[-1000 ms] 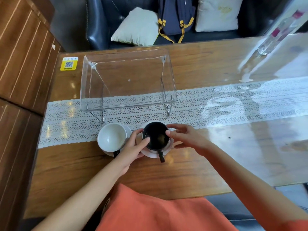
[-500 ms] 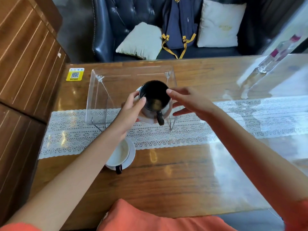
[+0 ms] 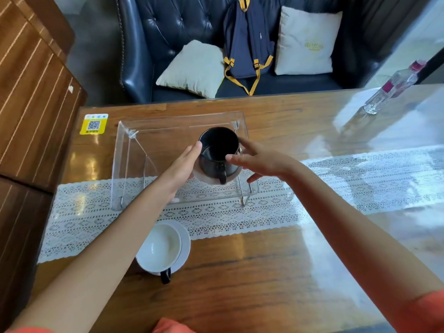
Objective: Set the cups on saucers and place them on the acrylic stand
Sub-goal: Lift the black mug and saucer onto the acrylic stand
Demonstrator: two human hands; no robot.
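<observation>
A black cup (image 3: 217, 150) stands on a pale saucer (image 3: 204, 177) over the right half of the clear acrylic stand (image 3: 156, 145); I cannot tell whether the saucer rests on the stand's top. My left hand (image 3: 182, 164) grips the saucer's left side, fingertips against the cup. My right hand (image 3: 262, 159) holds the right side, fingers spread around the cup's rim and thumb under the saucer's edge. A white cup (image 3: 159, 246) with a dark handle sits on a white saucer (image 3: 185, 243) on the table near me, partly behind my left forearm.
A white lace runner (image 3: 360, 179) crosses the wooden table under the stand's front legs. A plastic bottle (image 3: 391, 88) stands at the far right. A yellow QR sticker (image 3: 93, 124) is left of the stand. A sofa with cushions and a backpack (image 3: 247, 44) lies beyond.
Both hands lifted the black cup and saucer off the table and carried them away from me, to above the stand's right part. The white cup stayed put.
</observation>
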